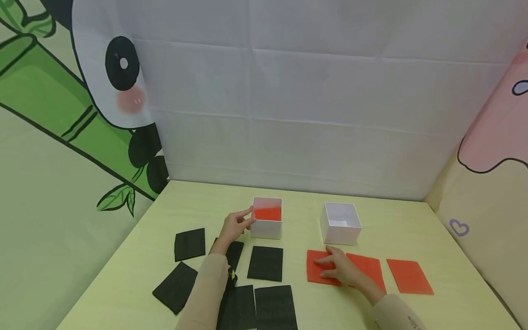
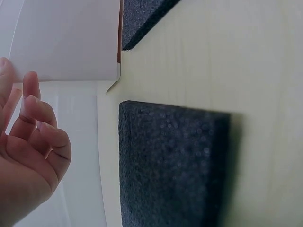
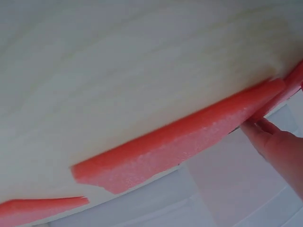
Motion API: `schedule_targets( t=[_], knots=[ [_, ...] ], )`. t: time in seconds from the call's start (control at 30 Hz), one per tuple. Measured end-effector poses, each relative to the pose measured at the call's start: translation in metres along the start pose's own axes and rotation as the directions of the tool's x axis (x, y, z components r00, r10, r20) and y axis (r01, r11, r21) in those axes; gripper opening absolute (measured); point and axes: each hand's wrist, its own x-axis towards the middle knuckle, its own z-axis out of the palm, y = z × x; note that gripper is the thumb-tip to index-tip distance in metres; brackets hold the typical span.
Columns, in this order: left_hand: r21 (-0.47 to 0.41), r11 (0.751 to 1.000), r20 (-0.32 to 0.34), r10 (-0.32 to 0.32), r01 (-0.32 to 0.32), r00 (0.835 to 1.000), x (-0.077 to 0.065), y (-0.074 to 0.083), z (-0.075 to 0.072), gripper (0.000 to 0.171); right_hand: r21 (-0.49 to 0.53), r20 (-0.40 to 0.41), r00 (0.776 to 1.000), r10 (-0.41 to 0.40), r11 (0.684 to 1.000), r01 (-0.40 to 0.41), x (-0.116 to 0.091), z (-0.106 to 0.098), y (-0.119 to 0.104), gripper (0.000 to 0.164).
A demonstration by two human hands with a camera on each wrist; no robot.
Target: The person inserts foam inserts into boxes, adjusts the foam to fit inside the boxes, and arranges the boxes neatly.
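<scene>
Foam squares in red and black lie about the tabletop [image 1: 449, 238] in front of you, with two open white boxes behind them. Your right hand [image 1: 344, 268] is over the leftmost red foam square [image 1: 320, 268], below the right white box [image 1: 341, 234]; its fingers are spread across the piece rather than wrapped round it, and I cannot tell whether the fingertips have caught an edge. Your left hand [image 1: 235, 227] is at the side of the left white box [image 1: 266, 230], fingers loosely bent, tips against its wall and near its rim, without closing around it. Inside that box lies something red [image 1: 268, 214], which looks like another foam square.

Judging by this, you are at the pick-up step for the red piece, with the left hand steadying or just touching the box. The next move calls for drawing your right thumb and fingers together on the square's edge, so that it comes up alone: the middle red foam square [image 1: 369, 266] lies close beside it and could be dragged. The outer red foam square [image 1: 409, 276] lies farther right. Let your left sleeve [image 1: 206, 293] stay high, since black foam squares [image 1: 265, 263] lie under and around it.
</scene>
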Motion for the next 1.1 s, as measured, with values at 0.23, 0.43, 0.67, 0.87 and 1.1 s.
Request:
schedule_targets(
  t=[0.23,0.43,0.67,0.87,1.1],
  knots=[
    [-0.001,1.000,-0.001,-0.010,0.010,1.000,0.000,-0.001,0.000,0.047,-0.069,0.006,1.000,0.002,0.998,-0.001,-0.001,0.000,-0.006,0.036],
    [0.000,1.000,-0.007,0.003,-0.003,1.000,0.001,-0.002,0.000,0.047,-0.117,-0.070,0.997,-0.020,0.993,0.011,0.000,0.002,-0.007,0.036],
    [-0.012,1.000,-0.003,0.000,0.000,1.000,0.000,-0.001,0.000,0.047,-0.151,-0.212,0.977,0.021,0.987,-0.054,0.004,0.006,-0.011,0.038],
    [-0.005,1.000,-0.002,0.000,0.000,1.000,0.002,0.000,0.000,0.047,-0.138,-0.188,0.976,0.111,0.981,-0.138,0.005,0.005,-0.014,0.040],
    [-0.010,1.000,0.006,0.006,-0.006,1.000,0.000,0.000,-0.001,0.047,-0.112,-0.179,0.972,0.150,0.979,-0.172,0.004,0.005,-0.015,0.052]
  ],
)
